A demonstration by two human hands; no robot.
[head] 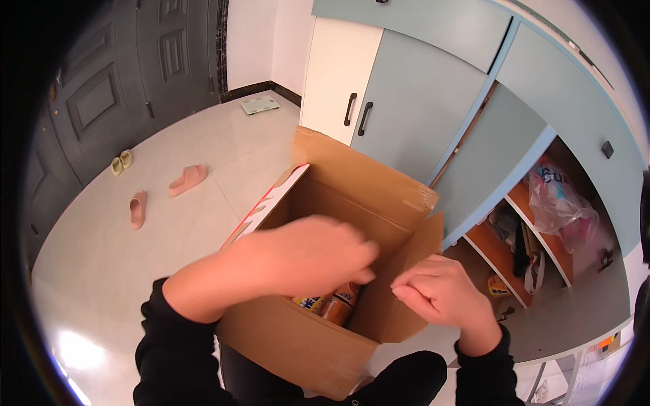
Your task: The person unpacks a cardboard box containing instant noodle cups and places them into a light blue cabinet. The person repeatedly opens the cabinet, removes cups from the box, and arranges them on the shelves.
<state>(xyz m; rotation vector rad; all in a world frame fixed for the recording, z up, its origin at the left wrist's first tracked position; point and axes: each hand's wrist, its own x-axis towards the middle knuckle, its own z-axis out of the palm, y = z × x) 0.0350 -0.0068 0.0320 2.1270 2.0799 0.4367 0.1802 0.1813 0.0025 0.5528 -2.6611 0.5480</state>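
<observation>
An open cardboard box (299,335) stands before me with its flaps spread. Inside at the near end lie orange packages (339,304) and a yellow package (311,303) bearing writing. Over the box opening my left hand (310,256) is blurred by motion, its fingers bent toward the right; whether it holds something is unclear. My right hand (439,289) hovers by the right flap (419,269), fingers curled in and thumb against them, with nothing visible in it. Much of the box's interior is hidden behind my left hand and forearm.
A blue-grey cabinet (411,101) rises beyond the box. Its open compartment at right holds a plastic bag (561,203) on an orange-brown shelf (541,233). Pink slippers (189,180), pale green slippers (122,162) and a scale (260,105) sit on the tiled floor near dark doors (96,96).
</observation>
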